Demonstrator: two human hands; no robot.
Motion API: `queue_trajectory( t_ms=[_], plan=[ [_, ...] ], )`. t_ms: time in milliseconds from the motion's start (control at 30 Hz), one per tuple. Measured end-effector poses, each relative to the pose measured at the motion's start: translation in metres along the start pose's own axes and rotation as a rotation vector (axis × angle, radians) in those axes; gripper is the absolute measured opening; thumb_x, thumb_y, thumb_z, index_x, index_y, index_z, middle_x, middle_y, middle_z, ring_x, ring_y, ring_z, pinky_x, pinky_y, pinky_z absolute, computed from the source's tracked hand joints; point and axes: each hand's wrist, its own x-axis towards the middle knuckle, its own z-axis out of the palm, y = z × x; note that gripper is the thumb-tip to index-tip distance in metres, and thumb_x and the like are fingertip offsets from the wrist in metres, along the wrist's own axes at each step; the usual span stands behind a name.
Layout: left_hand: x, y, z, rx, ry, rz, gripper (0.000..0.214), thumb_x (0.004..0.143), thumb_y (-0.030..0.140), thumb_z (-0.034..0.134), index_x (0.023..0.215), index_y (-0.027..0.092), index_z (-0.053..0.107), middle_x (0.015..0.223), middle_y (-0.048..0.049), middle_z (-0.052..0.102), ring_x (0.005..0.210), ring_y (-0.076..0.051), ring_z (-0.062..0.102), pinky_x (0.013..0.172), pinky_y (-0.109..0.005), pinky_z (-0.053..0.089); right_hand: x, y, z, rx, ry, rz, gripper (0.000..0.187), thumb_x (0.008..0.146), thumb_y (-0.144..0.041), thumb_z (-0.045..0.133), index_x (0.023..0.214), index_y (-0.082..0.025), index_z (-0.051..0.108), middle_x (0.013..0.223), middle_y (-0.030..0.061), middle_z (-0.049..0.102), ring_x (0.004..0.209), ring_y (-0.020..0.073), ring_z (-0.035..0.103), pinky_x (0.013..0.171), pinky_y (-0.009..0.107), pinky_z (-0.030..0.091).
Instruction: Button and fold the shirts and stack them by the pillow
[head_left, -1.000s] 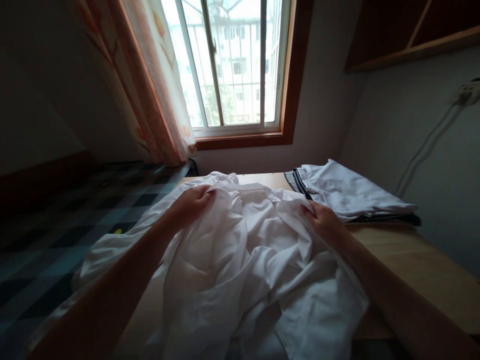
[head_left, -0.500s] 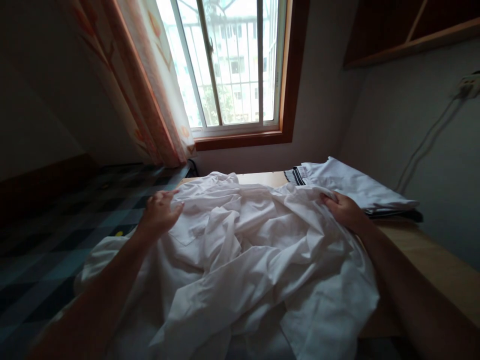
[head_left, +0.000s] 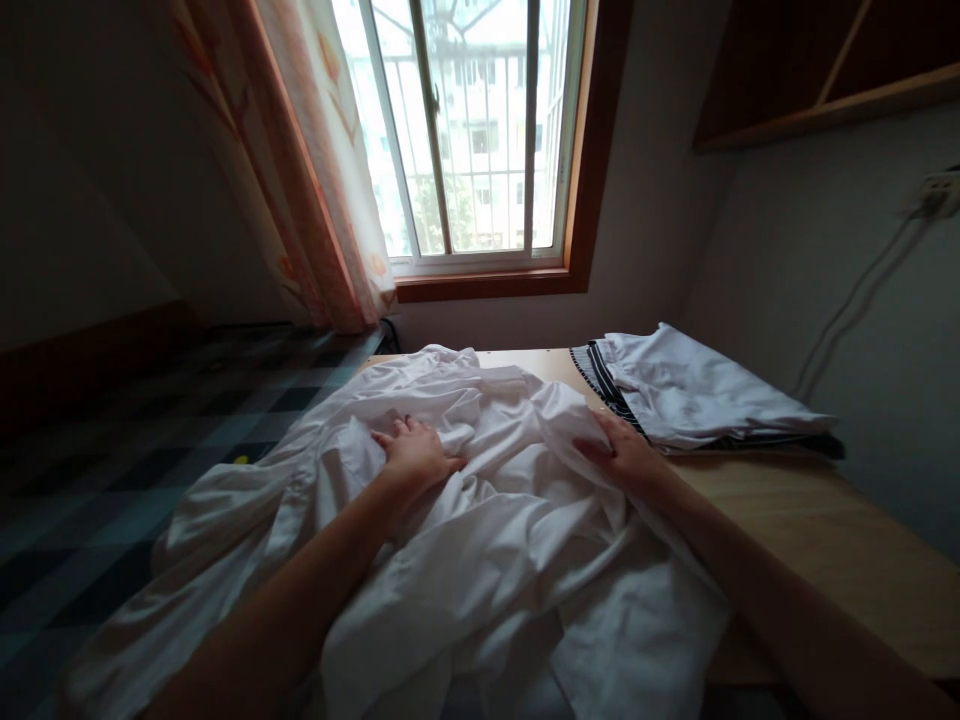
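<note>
A crumpled white shirt [head_left: 517, 510] spreads over the wooden table, its folds running toward me and its near part hanging out of view at the bottom. On its left half lies my left hand [head_left: 412, 452], palm down with the fingers spread on the cloth. At the shirt's right edge, my right hand [head_left: 621, 450] is closed on the fabric, some of its fingers hidden by the cloth. Just beyond that hand rests a folded white garment [head_left: 697, 385] with black-and-white striped trim.
The wooden table [head_left: 810, 540] shows on the right. To the left is a checkered cloth surface [head_left: 97, 480] with a small yellow spot. A window [head_left: 480, 140] with an orange-patterned curtain [head_left: 300, 170] stands ahead. A shelf [head_left: 840, 110] juts out at upper right, above a cord and socket.
My left hand has moved right, onto the middle-left of the shirt. My right hand has shifted left and nearer, drawing the shirt's right edge inward and uncovering more striped trim and table.
</note>
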Motion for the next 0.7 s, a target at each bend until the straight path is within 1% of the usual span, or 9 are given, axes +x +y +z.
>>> queue_trajectory(
  t_ms=[100, 167, 267, 367, 433, 500, 567, 633, 700],
  plan=[
    [0.0, -0.008, 0.016, 0.032, 0.046, 0.063, 0.051, 0.088, 0.049, 0.055, 0.124, 0.014, 0.067, 0.132, -0.0264, 0.059, 0.126, -0.046, 0.049, 0.104, -0.072, 0.028, 0.002, 0.008, -0.003, -0.062, -0.069, 0.047, 0.062, 0.084, -0.056, 0.059, 0.134, -0.019, 0.059, 0.136, 0.0152, 0.061, 0.126, 0.0357, 0.055, 0.109, 0.051, 0.04],
    [-0.002, -0.01, 0.025, 0.054, 0.125, 0.106, 0.037, 0.09, 0.03, 0.05, 0.119, 0.015, 0.068, 0.124, -0.0224, 0.065, 0.119, -0.041, 0.055, 0.106, -0.072, 0.025, 0.001, 0.006, -0.005, -0.05, -0.154, 0.058, 0.059, 0.087, -0.055, 0.056, 0.133, -0.019, 0.061, 0.13, 0.0137, 0.066, 0.118, 0.0338, 0.061, 0.102, 0.046, 0.047],
    [-0.004, -0.011, 0.032, 0.077, 0.228, 0.13, 0.036, 0.089, 0.012, 0.041, 0.112, 0.012, 0.069, 0.113, -0.0193, 0.07, 0.111, -0.036, 0.06, 0.111, -0.072, 0.016, -0.001, -0.004, -0.008, -0.09, -0.225, 0.079, 0.052, 0.087, -0.051, 0.056, 0.125, -0.018, 0.067, 0.118, 0.012, 0.072, 0.105, 0.0316, 0.067, 0.088, 0.039, 0.052],
    [-0.006, -0.014, 0.032, 0.074, 0.293, 0.172, 0.034, 0.087, 0.009, 0.04, 0.103, 0.011, 0.069, 0.103, -0.018, 0.072, 0.105, -0.034, 0.062, 0.113, -0.071, 0.009, -0.002, -0.012, -0.008, -0.168, -0.247, 0.098, 0.036, 0.086, -0.042, 0.057, 0.107, -0.019, 0.074, 0.103, 0.0098, 0.076, 0.095, 0.0285, 0.069, 0.078, 0.033, 0.052],
    [-0.01, -0.017, 0.028, 0.014, 0.35, 0.204, 0.03, 0.083, 0.011, 0.045, 0.102, 0.012, 0.068, 0.106, -0.018, 0.071, 0.111, -0.035, 0.06, 0.115, -0.07, 0.006, -0.002, -0.014, -0.008, -0.206, -0.198, 0.088, 0.028, 0.085, -0.035, 0.057, 0.099, -0.018, 0.075, 0.097, 0.0098, 0.076, 0.091, 0.0272, 0.069, 0.077, 0.032, 0.05],
    [-0.014, -0.018, 0.022, -0.142, 0.43, 0.248, 0.033, 0.08, 0.014, 0.048, 0.107, 0.014, 0.067, 0.117, -0.0177, 0.068, 0.123, -0.036, 0.054, 0.117, -0.068, 0.005, -0.002, -0.016, -0.007, -0.192, -0.086, 0.065, 0.028, 0.085, -0.035, 0.057, 0.097, -0.017, 0.074, 0.093, 0.0109, 0.076, 0.088, 0.0272, 0.068, 0.077, 0.033, 0.05],
    [-0.018, -0.016, 0.014, -0.42, 0.458, 0.324, 0.04, 0.081, 0.018, 0.047, 0.117, 0.017, 0.063, 0.129, -0.0143, 0.065, 0.132, -0.033, 0.048, 0.12, -0.062, 0.014, -0.003, -0.019, -0.008, -0.073, 0.04, 0.05, 0.033, 0.088, -0.042, 0.055, 0.101, -0.016, 0.073, 0.093, 0.0109, 0.075, 0.086, 0.0271, 0.068, 0.077, 0.036, 0.051],
    [-0.018, -0.01, 0.007, -0.781, 0.372, 0.38, 0.045, 0.088, 0.024, 0.042, 0.129, 0.019, 0.057, 0.133, -0.0099, 0.063, 0.13, -0.029, 0.051, 0.117, -0.053, 0.03, -0.004, -0.025, -0.009, 0.119, 0.139, 0.04, 0.039, 0.088, -0.049, 0.057, 0.106, -0.017, 0.071, 0.095, 0.0102, 0.074, 0.089, 0.0277, 0.068, 0.079, 0.038, 0.053],
    [-0.014, 0.001, 0.001, -1.044, 0.246, 0.385, 0.047, 0.096, 0.029, 0.032, 0.138, 0.018, 0.05, 0.132, -0.0087, 0.064, 0.122, -0.025, 0.058, 0.11, -0.045, 0.042, -0.006, -0.031, -0.009, 0.288, 0.195, 0.027, 0.042, 0.087, -0.052, 0.06, 0.11, -0.018, 0.07, 0.102, 0.0102, 0.073, 0.098, 0.0292, 0.067, 0.084, 0.041, 0.054]
  ],
)
